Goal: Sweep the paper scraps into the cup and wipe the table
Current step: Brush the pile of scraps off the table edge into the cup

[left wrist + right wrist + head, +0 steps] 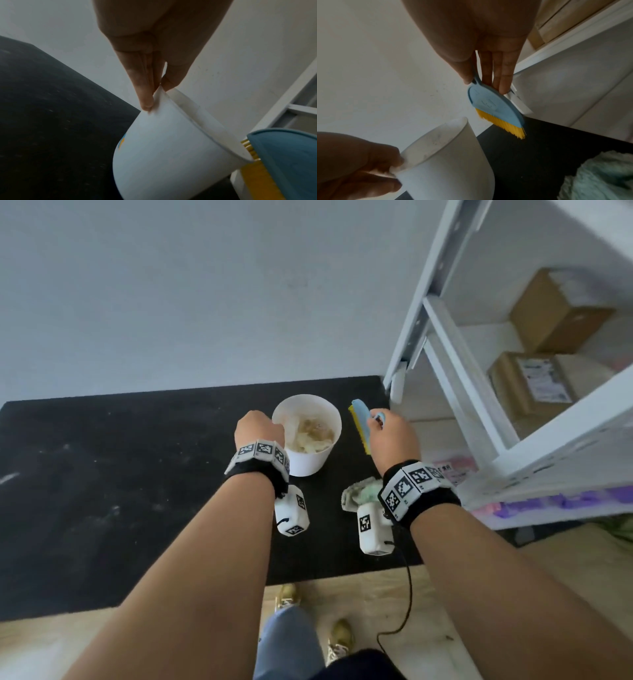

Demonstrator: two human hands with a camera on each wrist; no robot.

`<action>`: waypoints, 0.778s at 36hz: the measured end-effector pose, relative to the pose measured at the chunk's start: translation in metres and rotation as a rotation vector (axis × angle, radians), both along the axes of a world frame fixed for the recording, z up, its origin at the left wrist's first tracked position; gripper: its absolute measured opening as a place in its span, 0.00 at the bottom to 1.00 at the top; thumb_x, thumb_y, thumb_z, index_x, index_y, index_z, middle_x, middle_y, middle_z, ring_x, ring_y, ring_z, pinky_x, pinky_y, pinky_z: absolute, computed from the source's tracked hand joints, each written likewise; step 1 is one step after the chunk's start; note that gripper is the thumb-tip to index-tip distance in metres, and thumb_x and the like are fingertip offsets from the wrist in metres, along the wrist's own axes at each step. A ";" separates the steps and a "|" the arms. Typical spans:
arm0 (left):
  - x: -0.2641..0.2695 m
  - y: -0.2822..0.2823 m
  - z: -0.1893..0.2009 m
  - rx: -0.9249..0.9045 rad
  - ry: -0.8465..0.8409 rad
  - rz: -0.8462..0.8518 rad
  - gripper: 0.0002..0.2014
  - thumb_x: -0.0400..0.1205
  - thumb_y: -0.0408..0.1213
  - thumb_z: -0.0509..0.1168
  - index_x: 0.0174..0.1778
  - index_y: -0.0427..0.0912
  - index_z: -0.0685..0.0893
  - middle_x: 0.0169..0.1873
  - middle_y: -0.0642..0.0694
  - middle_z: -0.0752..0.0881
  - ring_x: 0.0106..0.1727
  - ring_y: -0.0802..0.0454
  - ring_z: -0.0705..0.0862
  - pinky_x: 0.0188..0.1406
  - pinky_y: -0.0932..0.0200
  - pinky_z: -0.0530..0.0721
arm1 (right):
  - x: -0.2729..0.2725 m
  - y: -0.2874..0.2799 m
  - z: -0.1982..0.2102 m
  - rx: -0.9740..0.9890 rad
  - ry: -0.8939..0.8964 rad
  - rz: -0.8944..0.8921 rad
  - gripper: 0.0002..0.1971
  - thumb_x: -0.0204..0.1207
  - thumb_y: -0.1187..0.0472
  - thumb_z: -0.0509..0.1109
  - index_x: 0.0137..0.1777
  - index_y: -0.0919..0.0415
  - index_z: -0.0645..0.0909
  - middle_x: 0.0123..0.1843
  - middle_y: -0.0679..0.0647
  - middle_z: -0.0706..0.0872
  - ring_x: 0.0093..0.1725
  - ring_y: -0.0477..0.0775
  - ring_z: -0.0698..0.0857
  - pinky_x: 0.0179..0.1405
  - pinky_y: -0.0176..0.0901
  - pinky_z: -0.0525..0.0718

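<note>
A white paper cup with crumpled paper scraps inside sits on the black table. My left hand pinches its near rim between thumb and fingers; the cup looks tilted in the wrist view. To the cup's right, my right hand holds a small blue brush with yellow bristles by its handle, bristles toward the cup. A pale green cloth lies on the table below my right wrist, also seen as cloth.
A white metal shelf stands right of the table, holding cardboard boxes. A grey wall rises behind the table's far edge. Faint white streaks mark the table's left half. Wooden floor and my shoes show below the near edge.
</note>
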State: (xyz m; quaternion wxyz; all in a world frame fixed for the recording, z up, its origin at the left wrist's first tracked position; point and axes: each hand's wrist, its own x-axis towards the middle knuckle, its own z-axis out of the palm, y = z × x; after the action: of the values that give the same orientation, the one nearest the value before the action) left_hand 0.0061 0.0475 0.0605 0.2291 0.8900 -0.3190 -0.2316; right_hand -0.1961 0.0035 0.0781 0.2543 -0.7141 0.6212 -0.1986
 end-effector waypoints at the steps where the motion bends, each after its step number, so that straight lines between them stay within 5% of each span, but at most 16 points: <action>1: -0.003 -0.013 -0.003 -0.009 0.003 -0.009 0.09 0.76 0.31 0.62 0.38 0.32 0.87 0.31 0.40 0.86 0.25 0.47 0.77 0.22 0.63 0.71 | -0.003 -0.008 -0.003 0.004 0.002 -0.017 0.13 0.86 0.57 0.57 0.55 0.61 0.82 0.46 0.61 0.86 0.43 0.60 0.82 0.40 0.49 0.78; 13: -0.016 -0.152 -0.021 -0.087 0.139 -0.100 0.09 0.76 0.33 0.63 0.29 0.41 0.79 0.32 0.42 0.86 0.32 0.46 0.80 0.25 0.63 0.73 | 0.000 -0.095 -0.022 0.039 0.026 -0.212 0.14 0.86 0.56 0.57 0.56 0.61 0.83 0.44 0.55 0.84 0.42 0.53 0.80 0.41 0.43 0.74; 17: -0.019 -0.186 -0.022 -0.095 0.140 -0.146 0.05 0.76 0.32 0.63 0.35 0.42 0.82 0.31 0.43 0.83 0.33 0.46 0.79 0.33 0.60 0.78 | 0.003 -0.119 -0.027 0.056 0.026 -0.257 0.15 0.86 0.56 0.57 0.62 0.60 0.82 0.52 0.57 0.87 0.51 0.56 0.84 0.46 0.44 0.77; 22: -0.019 -0.215 -0.026 -0.127 0.160 -0.152 0.05 0.78 0.34 0.63 0.38 0.40 0.83 0.33 0.44 0.86 0.37 0.44 0.83 0.30 0.62 0.76 | 0.005 -0.134 -0.032 0.074 0.010 -0.307 0.15 0.86 0.56 0.57 0.60 0.60 0.83 0.53 0.58 0.87 0.53 0.58 0.85 0.51 0.48 0.82; 28: -0.023 -0.228 -0.028 -0.129 0.140 -0.168 0.16 0.80 0.32 0.61 0.26 0.46 0.68 0.34 0.42 0.81 0.36 0.45 0.77 0.37 0.59 0.74 | 0.001 -0.139 -0.037 0.088 0.005 -0.336 0.14 0.85 0.54 0.58 0.61 0.58 0.82 0.54 0.57 0.86 0.53 0.56 0.85 0.54 0.51 0.85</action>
State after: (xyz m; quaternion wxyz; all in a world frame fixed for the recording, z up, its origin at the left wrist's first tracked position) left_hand -0.0172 -0.1803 0.0328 0.2872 0.8253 -0.3898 -0.2905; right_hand -0.1948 -0.1354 0.0412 0.2469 -0.5890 0.7405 -0.2091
